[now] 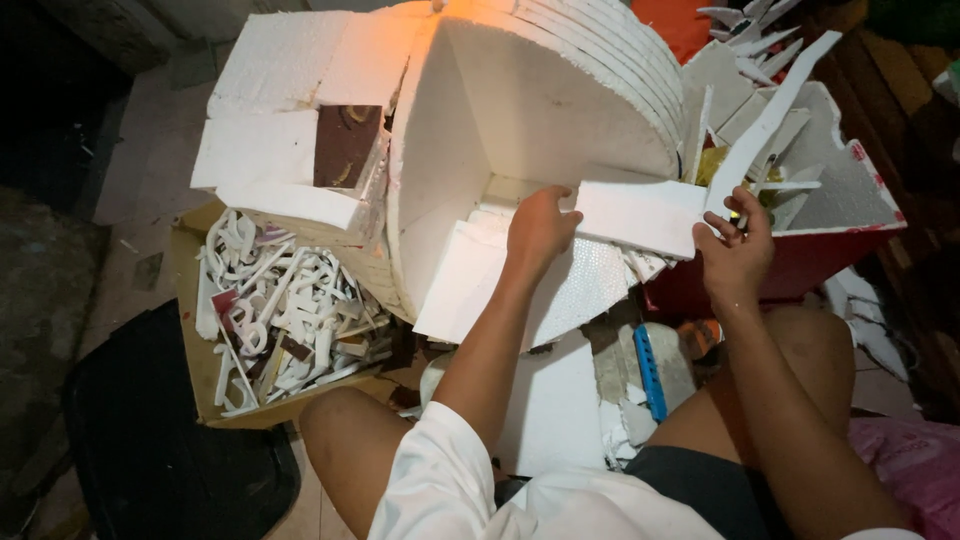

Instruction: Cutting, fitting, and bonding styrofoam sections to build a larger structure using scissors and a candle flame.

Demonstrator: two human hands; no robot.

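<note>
The fingers of the left hand (540, 226) curl over the left end of a flat white foam strip (640, 215), thumb tip at its upper edge, gripping it. The fingers of the right hand (735, 250) pinch the strip's right end from below, closed on it, and something small and yellowish shows between them, too hidden to tell what it is. The strip lies level between both hands, in front of a big stack of round white foam discs (545, 100) that leans on its side, its cut-out wedge facing the person. Under the left hand a textured white foam sheet (575, 290) slopes down toward the person's knees. Just right of the right hand stands a red box (790, 265) filled with long white foam offcuts (770, 110), one of them slanting up past the right thumb. Left of the discs lie flat foam slabs with a brown square panel (345, 145) set among them. Below these sits a cardboard box (190, 350) heaped with small curved white foam scraps (285, 315). Between the person's bare knees, on the floor, rests a blue comb-like tool (650, 372) beside more foam pieces.
</note>
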